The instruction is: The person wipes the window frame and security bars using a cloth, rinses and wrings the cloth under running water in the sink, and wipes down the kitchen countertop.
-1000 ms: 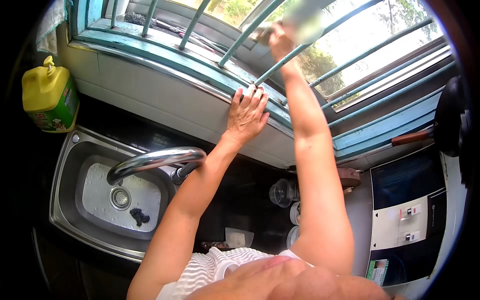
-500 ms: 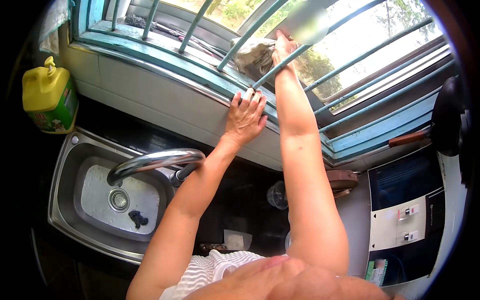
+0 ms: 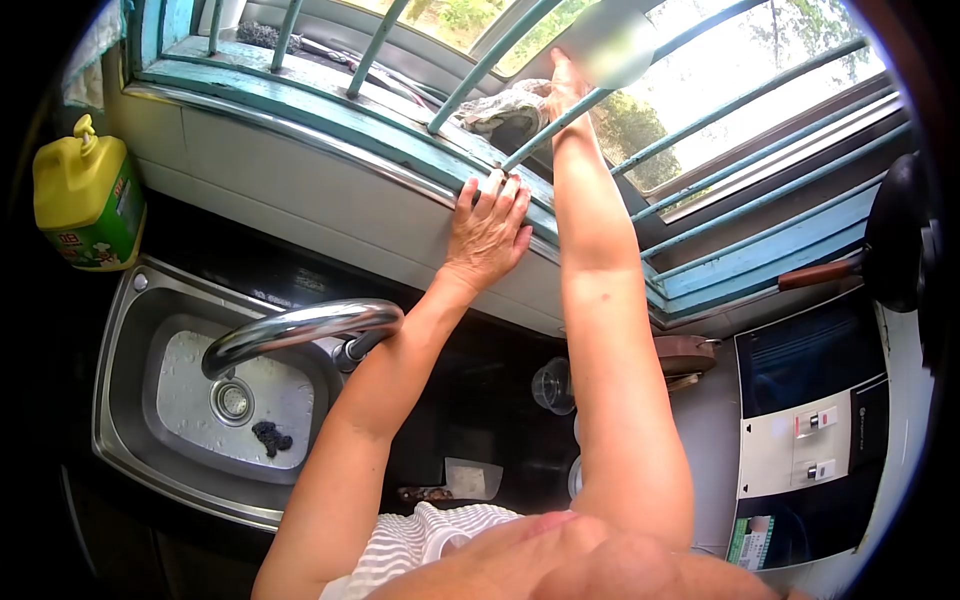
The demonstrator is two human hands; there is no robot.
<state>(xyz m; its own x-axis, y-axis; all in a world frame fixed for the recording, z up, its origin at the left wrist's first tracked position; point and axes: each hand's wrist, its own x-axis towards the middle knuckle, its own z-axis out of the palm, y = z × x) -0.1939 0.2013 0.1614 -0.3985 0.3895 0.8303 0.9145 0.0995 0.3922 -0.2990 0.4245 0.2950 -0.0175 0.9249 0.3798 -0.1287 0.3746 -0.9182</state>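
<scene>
Cloth (image 3: 508,106) slumped flatter; lies beside right hand (image 3: 567,88), below fingers (image 3: 558,57).

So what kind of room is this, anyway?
It looks like a home kitchen: there's a steel sink with a curved faucet, what seems a stove at right, and a dark pan with a brown handle.

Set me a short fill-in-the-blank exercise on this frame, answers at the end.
The right hand reaches out between metal ____ above the window frame.
The pump bottle is mostly ____ above its green label.
A dark scrap lies inside the steel ____.
The hand nearer the faucet is the ____ one.

bars; yellow; sink; left
</scene>
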